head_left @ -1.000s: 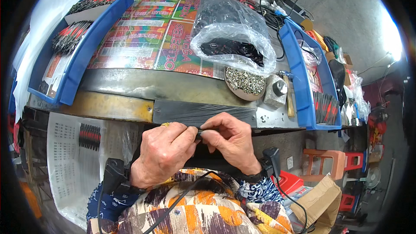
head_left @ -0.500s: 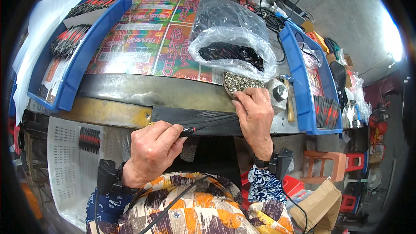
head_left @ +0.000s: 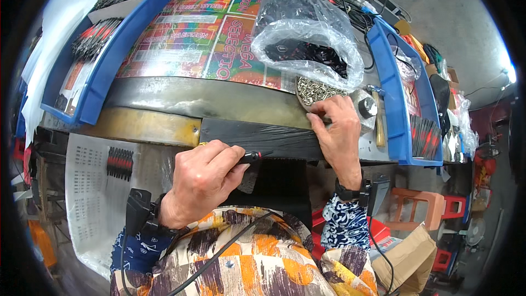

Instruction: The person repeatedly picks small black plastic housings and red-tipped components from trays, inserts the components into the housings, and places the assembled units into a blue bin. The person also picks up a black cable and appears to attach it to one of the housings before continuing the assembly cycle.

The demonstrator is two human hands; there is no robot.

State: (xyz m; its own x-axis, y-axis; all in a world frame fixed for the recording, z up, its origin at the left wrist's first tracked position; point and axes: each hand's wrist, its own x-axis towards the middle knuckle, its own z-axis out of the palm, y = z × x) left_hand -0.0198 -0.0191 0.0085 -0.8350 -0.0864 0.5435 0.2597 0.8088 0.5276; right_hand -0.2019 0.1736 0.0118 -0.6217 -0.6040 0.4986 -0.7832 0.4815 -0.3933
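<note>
My left hand [head_left: 205,183] is closed around a slim black piece with a red band [head_left: 250,157], its thin end pointing right. It hovers just short of the bench's front edge, by a black pad [head_left: 257,138]. My right hand [head_left: 338,137] is closed in a pinch at the near rim of a round dish of small metal pieces [head_left: 315,91]. A small dark bit shows between its thumb and fingers, too little to name. Behind the dish lies an open clear plastic bag [head_left: 307,13] of small black parts [head_left: 307,55].
On the left stands a blue bin [head_left: 104,71] with bundles of black-and-red pieces [head_left: 94,39]. Another blue bin [head_left: 395,98] is on the right, beside a wooden-handled hammer [head_left: 379,118] and a small jar [head_left: 364,105]. A white basket [head_left: 90,197] sits below the bench's left side.
The whole view has shifted slightly, so the bench sits higher and farther right. My right fingers have drawn a little toward me from the metal pieces. My left hand keeps its hold.
</note>
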